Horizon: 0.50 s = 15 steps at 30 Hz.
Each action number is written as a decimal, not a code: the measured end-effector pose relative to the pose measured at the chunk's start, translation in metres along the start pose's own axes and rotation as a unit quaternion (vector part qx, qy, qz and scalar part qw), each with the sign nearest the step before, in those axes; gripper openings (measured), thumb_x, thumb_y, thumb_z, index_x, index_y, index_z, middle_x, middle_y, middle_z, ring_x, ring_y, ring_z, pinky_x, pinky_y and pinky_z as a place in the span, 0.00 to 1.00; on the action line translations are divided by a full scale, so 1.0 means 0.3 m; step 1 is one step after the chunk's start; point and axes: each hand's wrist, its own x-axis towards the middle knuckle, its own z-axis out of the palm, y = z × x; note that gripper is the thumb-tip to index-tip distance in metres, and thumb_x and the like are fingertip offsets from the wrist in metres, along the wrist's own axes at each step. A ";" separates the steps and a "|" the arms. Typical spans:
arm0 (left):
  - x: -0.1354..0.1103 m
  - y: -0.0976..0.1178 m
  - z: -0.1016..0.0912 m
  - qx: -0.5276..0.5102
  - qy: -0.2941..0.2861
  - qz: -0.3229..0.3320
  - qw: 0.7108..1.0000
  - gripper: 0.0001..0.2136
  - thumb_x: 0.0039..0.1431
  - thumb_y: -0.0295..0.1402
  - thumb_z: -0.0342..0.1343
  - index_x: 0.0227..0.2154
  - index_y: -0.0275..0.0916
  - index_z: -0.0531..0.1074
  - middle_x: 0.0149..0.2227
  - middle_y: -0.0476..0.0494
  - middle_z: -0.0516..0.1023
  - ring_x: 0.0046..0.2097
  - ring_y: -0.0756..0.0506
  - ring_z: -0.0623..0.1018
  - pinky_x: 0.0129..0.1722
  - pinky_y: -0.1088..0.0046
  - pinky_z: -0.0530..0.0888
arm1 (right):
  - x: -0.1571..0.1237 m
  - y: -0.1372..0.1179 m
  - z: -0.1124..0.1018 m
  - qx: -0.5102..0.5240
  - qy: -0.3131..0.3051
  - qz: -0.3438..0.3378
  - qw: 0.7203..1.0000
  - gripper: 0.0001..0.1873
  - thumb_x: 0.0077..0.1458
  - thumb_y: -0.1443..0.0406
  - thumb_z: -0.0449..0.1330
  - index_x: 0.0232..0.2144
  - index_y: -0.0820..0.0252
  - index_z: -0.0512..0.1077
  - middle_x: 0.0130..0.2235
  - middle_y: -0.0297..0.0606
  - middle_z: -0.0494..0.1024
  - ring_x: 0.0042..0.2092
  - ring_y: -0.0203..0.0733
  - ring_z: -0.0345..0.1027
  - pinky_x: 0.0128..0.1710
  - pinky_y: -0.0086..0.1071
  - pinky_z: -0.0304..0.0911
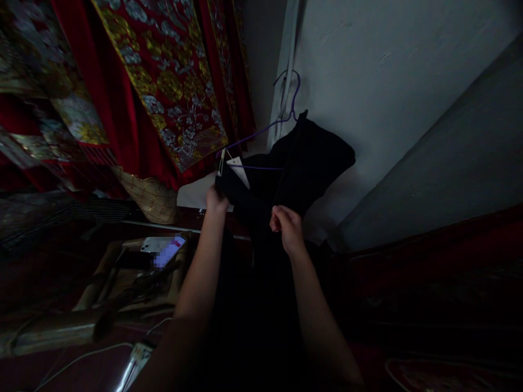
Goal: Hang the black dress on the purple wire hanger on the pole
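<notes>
A black garment [314, 158] hangs partly on a purple wire hanger [261, 130] in front of the pale wall. Near the garment's left edge dangles a white tag [239, 171]. My left hand [217, 200] is closed on that edge, its fingers mostly behind the cloth. Lower and to the right, my right hand [286, 223] pinches the front edge of the garment with thumb and fingers. The hanger's right half is covered by the dark cloth, and folds are hard to make out in the dim light.
Red embroidered cloths [171, 87] hang at the upper left. Two phones, one with a lit screen [169, 251], lie on a bamboo frame seat [102, 272]. A power strip [139, 356] with cords lies at the lower left. The pale wall [388, 81] rises at the right.
</notes>
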 end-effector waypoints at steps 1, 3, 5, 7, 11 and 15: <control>-0.032 -0.034 -0.013 -0.019 0.019 -0.057 0.998 0.15 0.68 0.29 0.44 0.33 0.36 0.76 0.32 0.43 0.80 0.40 0.46 0.81 0.48 0.72 0.75 | -0.003 -0.001 0.002 -0.013 -0.011 0.005 1.000 0.20 0.54 0.52 0.62 0.20 0.58 0.65 0.16 0.28 0.64 0.18 0.29 0.55 0.19 0.26 0.48; -0.097 -0.103 -0.039 -0.014 0.046 -0.122 0.991 0.15 0.68 0.30 0.44 0.34 0.35 0.77 0.33 0.41 0.81 0.41 0.44 0.82 0.48 0.69 0.76 | -0.006 -0.003 -0.002 -0.034 -0.023 0.019 0.999 0.20 0.53 0.52 0.61 0.20 0.58 0.66 0.16 0.28 0.64 0.18 0.30 0.56 0.19 0.26 0.49; -0.147 -0.162 -0.060 0.001 0.054 -0.147 0.988 0.16 0.68 0.33 0.46 0.35 0.34 0.78 0.33 0.39 0.82 0.40 0.43 0.82 0.48 0.68 0.76 | -0.004 -0.003 -0.018 -0.046 -0.020 0.037 0.998 0.19 0.52 0.52 0.62 0.20 0.58 0.66 0.16 0.29 0.65 0.18 0.30 0.57 0.19 0.26 0.49; -0.174 -0.201 -0.071 0.011 0.050 -0.149 0.987 0.15 0.68 0.35 0.47 0.35 0.35 0.78 0.34 0.41 0.82 0.39 0.44 0.81 0.46 0.70 0.76 | 0.002 0.001 -0.044 -0.054 -0.006 0.053 0.997 0.18 0.50 0.52 0.62 0.21 0.59 0.67 0.16 0.29 0.66 0.18 0.30 0.57 0.19 0.26 0.49; -0.179 -0.213 -0.079 0.076 -0.013 -0.019 0.997 0.07 0.61 0.33 0.56 0.31 0.37 0.75 0.29 0.49 0.79 0.32 0.50 0.77 0.38 0.77 0.72 | 0.014 0.020 -0.101 -0.079 0.030 0.073 0.994 0.17 0.48 0.52 0.62 0.20 0.59 0.67 0.16 0.29 0.65 0.18 0.31 0.57 0.18 0.26 0.48; -0.199 -0.203 -0.090 0.211 -0.090 -0.053 0.972 0.06 0.52 0.33 0.63 0.26 0.35 0.74 0.23 0.52 0.73 0.26 0.52 0.71 0.29 0.78 0.66 | 0.022 0.047 -0.142 -0.086 0.080 0.046 0.992 0.17 0.47 0.55 0.62 0.17 0.57 0.63 0.15 0.26 0.58 0.17 0.29 0.51 0.19 0.28 0.48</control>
